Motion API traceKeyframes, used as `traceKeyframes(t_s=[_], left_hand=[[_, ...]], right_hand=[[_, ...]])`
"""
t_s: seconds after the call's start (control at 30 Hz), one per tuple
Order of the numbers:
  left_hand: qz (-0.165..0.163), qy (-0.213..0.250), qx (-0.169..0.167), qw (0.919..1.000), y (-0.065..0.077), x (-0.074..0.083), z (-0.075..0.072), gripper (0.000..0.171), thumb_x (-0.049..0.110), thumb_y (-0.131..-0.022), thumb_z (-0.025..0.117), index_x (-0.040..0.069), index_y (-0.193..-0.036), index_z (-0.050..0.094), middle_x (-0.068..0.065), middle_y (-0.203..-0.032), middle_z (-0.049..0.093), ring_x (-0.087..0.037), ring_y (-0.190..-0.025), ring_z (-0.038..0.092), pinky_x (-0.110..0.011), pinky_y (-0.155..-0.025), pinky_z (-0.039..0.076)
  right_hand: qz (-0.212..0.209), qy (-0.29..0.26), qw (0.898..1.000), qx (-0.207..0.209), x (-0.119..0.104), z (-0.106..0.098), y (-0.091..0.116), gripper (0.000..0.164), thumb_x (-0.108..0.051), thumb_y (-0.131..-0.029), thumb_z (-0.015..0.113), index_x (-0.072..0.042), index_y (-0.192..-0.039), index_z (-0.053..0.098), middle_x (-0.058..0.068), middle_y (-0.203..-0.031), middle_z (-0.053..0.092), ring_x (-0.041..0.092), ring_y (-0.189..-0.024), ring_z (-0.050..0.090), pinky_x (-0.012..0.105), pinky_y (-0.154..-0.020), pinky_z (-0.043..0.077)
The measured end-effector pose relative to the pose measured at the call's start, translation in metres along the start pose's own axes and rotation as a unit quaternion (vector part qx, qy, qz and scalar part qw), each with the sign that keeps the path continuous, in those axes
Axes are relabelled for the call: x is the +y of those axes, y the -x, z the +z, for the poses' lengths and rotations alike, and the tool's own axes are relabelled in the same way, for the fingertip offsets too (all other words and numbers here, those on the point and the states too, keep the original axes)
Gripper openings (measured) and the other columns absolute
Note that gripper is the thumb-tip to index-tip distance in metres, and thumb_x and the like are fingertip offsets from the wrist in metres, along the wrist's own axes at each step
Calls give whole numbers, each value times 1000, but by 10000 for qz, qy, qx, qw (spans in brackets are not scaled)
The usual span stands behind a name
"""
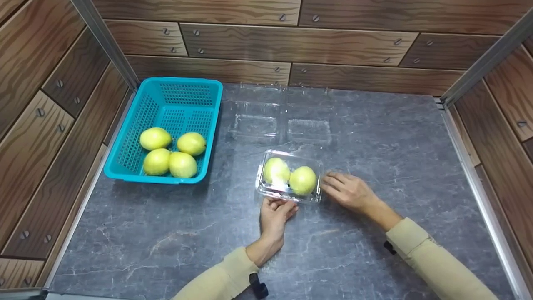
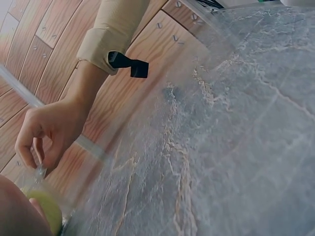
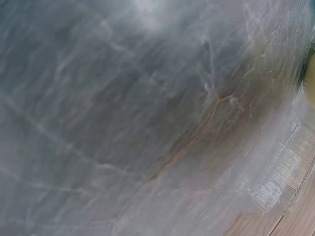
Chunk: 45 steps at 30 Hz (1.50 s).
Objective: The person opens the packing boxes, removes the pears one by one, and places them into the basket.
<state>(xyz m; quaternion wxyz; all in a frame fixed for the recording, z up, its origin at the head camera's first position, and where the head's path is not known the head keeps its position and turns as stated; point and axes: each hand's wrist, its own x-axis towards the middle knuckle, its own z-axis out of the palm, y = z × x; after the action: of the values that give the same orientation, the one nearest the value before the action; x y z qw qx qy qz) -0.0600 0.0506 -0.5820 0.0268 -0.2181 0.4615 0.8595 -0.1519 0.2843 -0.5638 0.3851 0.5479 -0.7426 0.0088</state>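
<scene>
A clear plastic clamshell box (image 1: 263, 189) holds two yellow lemons (image 1: 303, 181) side by side, with glare across its top. My left hand (image 1: 275, 218) grips the front rim, its fingers bent under the edge. At the right side, my right hand (image 1: 347, 192) pinches the edge of the box. The left wrist view shows that right hand (image 2: 54, 130) with thumb and finger together on clear plastic, beside one lemon (image 2: 47, 211). In the right wrist view, part of a lemon (image 3: 310, 83) shows at the edge and the hand is out of sight.
A blue perforated basket (image 1: 212, 121) with several lemons (image 1: 155, 138) stands at the left. Open clear plastic boxes (image 1: 255, 127) lie behind the filled one. Wood-patterned walls (image 1: 250, 39) with metal corner posts (image 1: 104, 37) enclose the grey marbled table (image 1: 166, 233).
</scene>
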Motion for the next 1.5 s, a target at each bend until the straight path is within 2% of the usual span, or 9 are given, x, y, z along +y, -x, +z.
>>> traceKeyframes(t_s=[0.4, 0.57, 0.87, 1.03, 1.3, 1.5], left_hand=[[207, 745, 87, 9970, 3, -4, 10, 39, -17, -82, 67, 2, -108, 44, -1, -90, 57, -9, -75, 66, -26, -74, 66], [242, 871, 83, 9959, 2, -4, 12, 41, -18, -83, 64, 2, -108, 40, -2, -90, 54, -11, -78, 65, -28, -75, 66], [289, 706, 100, 9970, -1, -2, 12, 43, -17, -84, 61, 4, -112, 36, -4, -94, 52, -13, -78, 61, -26, -71, 63], [319, 625, 141, 9974, -2, -1, 13, 45, -16, -84, 63, 4, -112, 35, -3, -94, 51, -13, -78, 59, -25, -69, 61], [302, 520, 119, 9981, -3, -2, 11, 47, -17, -84, 63, 3, -116, 35, -4, -96, 53, -13, -79, 60, -27, -73, 64], [350, 478, 13, 9982, -4, 0, 8, 47, -17, -83, 62, 4, -114, 35, -3, -94, 53, -12, -80, 59, -26, -70, 63]], right_hand=[[-326, -129, 9992, 214, -4, 5, -3, 28, -8, -107, 49, -7, -99, 76, 12, -98, 79, 28, -88, 75, 37, -77, 67], [-586, -243, 9975, 318, -3, 9, -5, 26, -11, -107, 50, -9, -98, 75, 12, -99, 78, 28, -89, 76, 36, -82, 67], [-1187, -340, 9906, 589, -2, 19, -7, 25, -13, -106, 50, -9, -97, 73, 12, -94, 77, 29, -87, 76, 40, -85, 67], [-1343, -444, 9869, 775, 0, 22, -9, 24, -12, -104, 52, -8, -94, 73, 12, -91, 75, 30, -84, 76, 41, -85, 67], [-1350, -639, 9862, 708, -2, 19, -15, 28, -5, -102, 50, -6, -78, 64, 11, -88, 75, 31, -81, 76, 43, -84, 68], [-1232, -627, 9886, 589, -5, 15, -21, 29, -5, -102, 49, -5, -75, 60, 10, -86, 73, 27, -79, 73, 38, -81, 68]])
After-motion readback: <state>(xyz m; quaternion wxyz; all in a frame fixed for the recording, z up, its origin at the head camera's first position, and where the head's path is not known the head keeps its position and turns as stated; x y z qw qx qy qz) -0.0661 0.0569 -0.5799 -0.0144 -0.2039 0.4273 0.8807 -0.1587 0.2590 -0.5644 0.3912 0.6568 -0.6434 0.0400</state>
